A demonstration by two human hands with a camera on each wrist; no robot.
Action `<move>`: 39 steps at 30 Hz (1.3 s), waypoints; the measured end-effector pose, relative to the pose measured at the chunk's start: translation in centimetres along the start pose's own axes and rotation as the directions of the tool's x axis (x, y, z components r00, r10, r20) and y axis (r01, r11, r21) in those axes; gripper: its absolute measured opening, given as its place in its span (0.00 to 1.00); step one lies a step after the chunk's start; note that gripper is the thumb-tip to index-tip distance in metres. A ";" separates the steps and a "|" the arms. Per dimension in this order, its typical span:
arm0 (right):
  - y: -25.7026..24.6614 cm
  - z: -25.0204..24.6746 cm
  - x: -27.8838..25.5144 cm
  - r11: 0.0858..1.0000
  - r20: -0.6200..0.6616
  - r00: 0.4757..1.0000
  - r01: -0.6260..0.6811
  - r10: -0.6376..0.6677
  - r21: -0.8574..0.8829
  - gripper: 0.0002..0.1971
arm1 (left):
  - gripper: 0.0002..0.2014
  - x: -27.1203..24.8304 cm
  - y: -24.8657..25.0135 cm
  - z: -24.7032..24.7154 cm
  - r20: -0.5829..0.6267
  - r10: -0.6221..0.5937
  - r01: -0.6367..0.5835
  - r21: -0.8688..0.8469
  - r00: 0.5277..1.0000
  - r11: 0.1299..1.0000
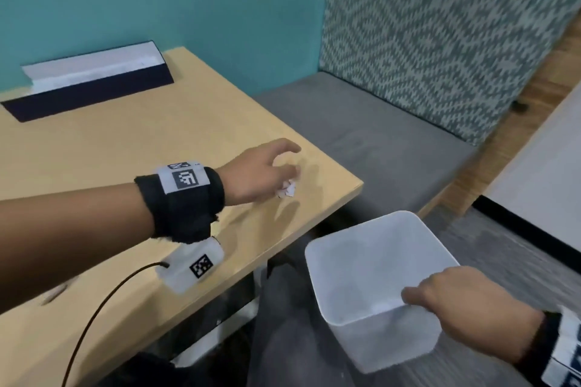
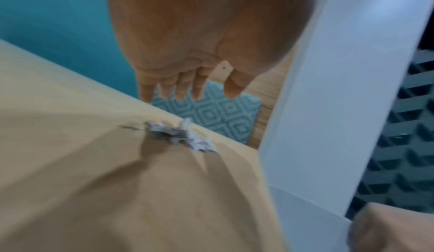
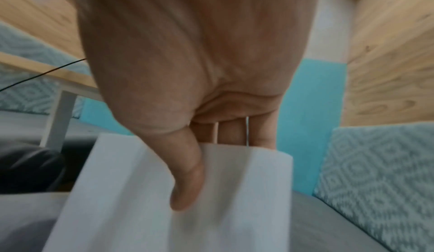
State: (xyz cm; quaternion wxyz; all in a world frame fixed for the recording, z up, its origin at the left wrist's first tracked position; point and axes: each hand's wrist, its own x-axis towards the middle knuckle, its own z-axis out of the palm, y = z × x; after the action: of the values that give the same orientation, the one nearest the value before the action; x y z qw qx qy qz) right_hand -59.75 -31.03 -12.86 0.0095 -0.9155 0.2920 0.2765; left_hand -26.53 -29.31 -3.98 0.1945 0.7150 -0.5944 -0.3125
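Small crumpled white paper scraps (image 1: pixel 287 190) (image 2: pixel 183 135) lie on the light wooden table (image 1: pixel 125 151) (image 2: pixel 70 172), close to its right corner. My left hand (image 1: pixel 292 160) (image 2: pixel 199 92) hovers just above them with fingers relaxed and spread, holding nothing. My right hand (image 1: pixel 446 302) (image 3: pixel 211 163) grips the near rim of a white translucent plastic bin (image 1: pixel 377 261) (image 2: pixel 328 107) (image 3: pixel 246 191), thumb inside the wall and fingers outside. The bin hangs below and to the right of the table edge, mouth up.
A dark box with a white top (image 1: pixel 91 78) lies at the back of the table against the teal wall. A grey bench seat (image 1: pixel 361 135) with a patterned backrest (image 1: pixel 440 41) stands beyond the corner. Another pale tabletop (image 1: pixel 540 173) is at right. A black cable (image 1: pixel 103 308) trails from my left wrist.
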 end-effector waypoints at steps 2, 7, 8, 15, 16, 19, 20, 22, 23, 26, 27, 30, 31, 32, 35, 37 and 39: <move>0.7 -0.4 -0.2 0.997 -0.074 0.994 0.078 -0.078 -0.011 0.20 | 0.28 0.2 -0.9 -0.7 -0.037 -0.204 0.205 0.017 0.978 0.979; 2.6 -1.3 0.9 0.970 -0.350 0.910 0.174 -0.224 -0.170 0.16 | 0.35 0.7 -2.2 1.3 0.013 -0.309 0.300 0.198 0.951 0.933; 2.9 -1.4 1.1 0.962 -0.372 0.893 0.194 -0.254 -0.192 0.17 | 0.36 1.0 -2.4 1.9 -0.008 -0.308 0.303 0.208 0.951 0.930; 3.3 -2.7 1.7 0.941 -0.464 0.821 0.261 -0.333 -0.213 0.25 | 0.42 1.0 -1.4 5.7 0.012 -0.260 0.251 0.222 0.965 0.942; 3.3 -2.7 1.8 0.939 -0.469 0.815 0.275 -0.341 -0.206 0.27 | 0.42 0.4 -0.8 6.3 0.035 -0.239 0.226 0.211 0.970 0.951; 3.2 -2.8 1.8 0.942 -0.474 0.814 0.279 -0.336 -0.188 0.26 | 0.42 -1.4 1.2 8.3 0.090 -0.158 0.136 0.214 0.983 0.967; 3.2 -2.9 1.7 0.948 -0.471 0.823 0.263 -0.318 -0.180 0.22 | 0.42 -1.9 1.9 8.9 0.107 -0.134 0.109 0.216 0.985 0.970; 3.0 -3.0 1.6 0.959 -0.463 0.841 0.229 -0.281 -0.166 0.14 | 0.43 -2.7 3.2 10.3 0.138 -0.089 0.057 0.217 0.986 0.974; 3.0 -3.0 1.6 0.960 -0.460 0.843 0.233 -0.279 -0.154 0.14 | 0.43 -3.1 3.8 10.9 0.155 -0.066 0.033 0.210 0.986 0.977; 2.9 -3.0 1.5 0.962 -0.452 0.849 0.249 -0.273 -0.112 0.18 | 0.42 -4.3 5.9 12.0 0.243 0.012 -0.026 0.055 0.970 0.998; 2.9 -3.2 1.3 0.967 -0.466 0.848 0.235 -0.254 -0.098 0.17 | 0.41 -4.8 6.6 12.2 0.280 0.050 -0.048 -0.014 0.959 0.999; 2.9 -3.3 1.1 0.977 -0.439 0.875 0.209 -0.206 -0.043 0.16 | 0.39 -5.9 7.7 12.1 0.333 0.156 -0.149 -0.047 0.930 0.988; 2.9 -3.1 1.0 0.974 -0.401 0.890 0.222 -0.217 -0.035 0.17 | 0.39 -6.0 7.6 11.8 0.323 0.173 -0.178 -0.014 0.930 0.984; 3.1 -3.0 1.0 0.974 -0.365 0.904 0.225 -0.222 -0.034 0.17 | 0.40 -6.0 7.1 11.3 0.301 0.180 -0.200 0.037 0.937 0.979; 3.5 -2.5 1.1 0.975 -0.368 0.903 0.219 -0.221 -0.049 0.15 | 0.41 -5.3 4.7 8.9 0.220 0.109 -0.153 0.196 0.969 0.968; 3.8 -2.0 1.2 0.972 -0.407 0.883 0.225 -0.235 -0.073 0.16 | 0.41 -4.3 2.6 7.0 0.172 -0.043 -0.011 0.300 0.984 0.954; 3.9 -1.9 1.2 0.970 -0.432 0.868 0.221 -0.243 -0.102 0.16 | 0.42 -3.0 0.9 5.6 0.090 -0.159 0.117 0.362 0.983 0.925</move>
State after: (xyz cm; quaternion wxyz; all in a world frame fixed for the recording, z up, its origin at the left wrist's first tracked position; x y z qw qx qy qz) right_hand -60.06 -35.21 -11.26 -0.0466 -0.9826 0.1676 0.0656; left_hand -31.28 -26.04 -6.85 0.0043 0.7588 -0.5995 -0.2546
